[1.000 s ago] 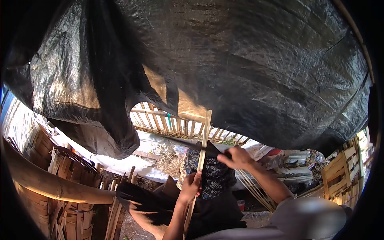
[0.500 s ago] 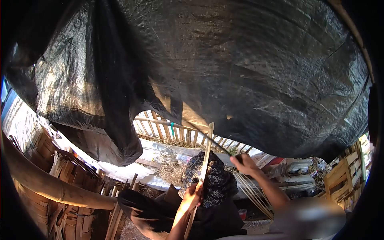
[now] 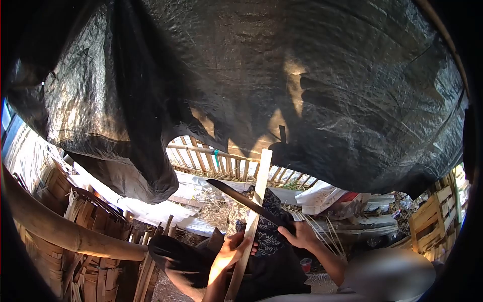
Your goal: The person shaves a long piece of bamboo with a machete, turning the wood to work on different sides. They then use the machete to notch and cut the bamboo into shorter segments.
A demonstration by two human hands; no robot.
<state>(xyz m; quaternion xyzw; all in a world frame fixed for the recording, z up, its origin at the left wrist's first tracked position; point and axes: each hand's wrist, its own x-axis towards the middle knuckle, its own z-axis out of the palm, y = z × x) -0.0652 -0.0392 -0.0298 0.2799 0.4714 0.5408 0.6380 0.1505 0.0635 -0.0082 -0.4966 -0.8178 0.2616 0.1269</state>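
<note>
A long pale bamboo strip (image 3: 262,176) stands nearly upright, leaning slightly right. My left hand (image 3: 235,251) is closed around its lower part. My right hand (image 3: 302,235) grips the handle of a machete (image 3: 236,197), whose dark blade points to the upper left. The blade crosses the strip above my left hand and appears to lie against it. Behind both is a dark patterned cloth (image 3: 271,232) over what looks like my knee. The handle is mostly hidden by my right fingers.
A black tarp (image 3: 352,100) hangs low overhead. To the left, a thick bamboo pole (image 3: 75,239) runs in front of woven bamboo baskets (image 3: 100,272). A slatted bamboo fence (image 3: 201,158) stands ahead. Thin strips (image 3: 332,236) and a small cup (image 3: 306,265) lie at right.
The machete has come down and left from a raised position beyond the strip and now crosses the strip. My right hand has lowered. My left hand has shifted slightly down and left.
</note>
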